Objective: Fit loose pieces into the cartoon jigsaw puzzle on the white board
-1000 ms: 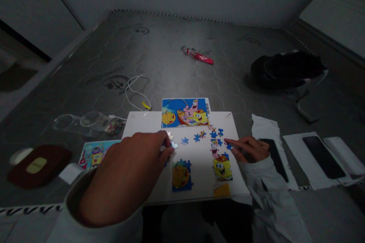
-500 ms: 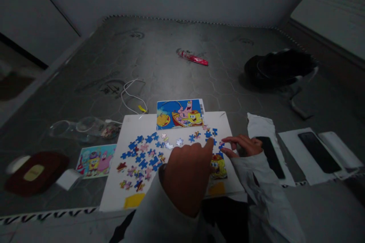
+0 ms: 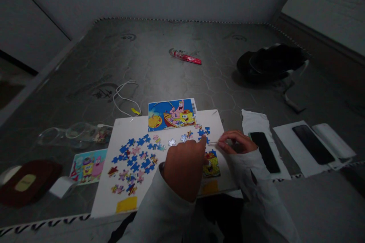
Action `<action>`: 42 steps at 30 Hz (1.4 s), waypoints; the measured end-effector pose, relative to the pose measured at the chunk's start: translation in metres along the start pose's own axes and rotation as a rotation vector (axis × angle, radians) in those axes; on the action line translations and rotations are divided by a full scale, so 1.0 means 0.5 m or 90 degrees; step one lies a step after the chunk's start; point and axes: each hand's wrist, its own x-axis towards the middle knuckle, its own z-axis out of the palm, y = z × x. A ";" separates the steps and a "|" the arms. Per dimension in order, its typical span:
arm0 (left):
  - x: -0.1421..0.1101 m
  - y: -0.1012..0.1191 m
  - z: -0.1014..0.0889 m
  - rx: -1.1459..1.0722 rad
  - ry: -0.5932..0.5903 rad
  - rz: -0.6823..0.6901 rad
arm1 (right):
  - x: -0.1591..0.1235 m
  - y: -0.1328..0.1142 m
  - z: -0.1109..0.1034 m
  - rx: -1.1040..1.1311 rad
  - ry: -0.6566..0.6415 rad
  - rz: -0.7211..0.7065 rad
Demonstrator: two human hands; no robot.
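My left hand (image 3: 184, 167) reaches over the white board (image 3: 104, 193), index finger stretched out and its tip on blue jigsaw pieces (image 3: 207, 130). Its other fingers are curled and partly hidden. Just to the right, my right hand (image 3: 237, 142) pinches a jigsaw piece (image 3: 213, 143) between thumb and forefinger, seen nearly edge-on. Below the left fingertip lies a joined yellow-faced puzzle section (image 3: 211, 165), partly covered by that hand. Loose jigsaw pieces (image 3: 135, 159) are spread over the board's left half. A picture card (image 3: 172, 115) lies at the board's back edge.
Left of the board are another picture card (image 3: 88, 167), a clear plastic container (image 3: 76, 133), a white adapter (image 3: 62, 186) and a dark red case (image 3: 31, 182). Phones (image 3: 265, 152) lie on the right. Farther back are a white cable (image 3: 125, 97), a red-ended item (image 3: 185, 57) and a black bag (image 3: 270, 64).
The piece in my right hand has turned from face-visible to nearly edge-on, and that hand has drawn slightly away from the left fingertip. The whole view has shifted a little.
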 end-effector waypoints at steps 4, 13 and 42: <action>-0.005 -0.001 0.006 0.004 0.027 0.010 | -0.001 -0.004 0.008 0.003 -0.005 0.045; -0.008 0.001 0.008 0.017 0.039 0.001 | -0.005 -0.006 0.026 -0.159 -0.067 -0.081; -0.012 -0.010 0.010 0.031 0.066 0.013 | -0.014 -0.011 0.069 -0.086 0.001 0.041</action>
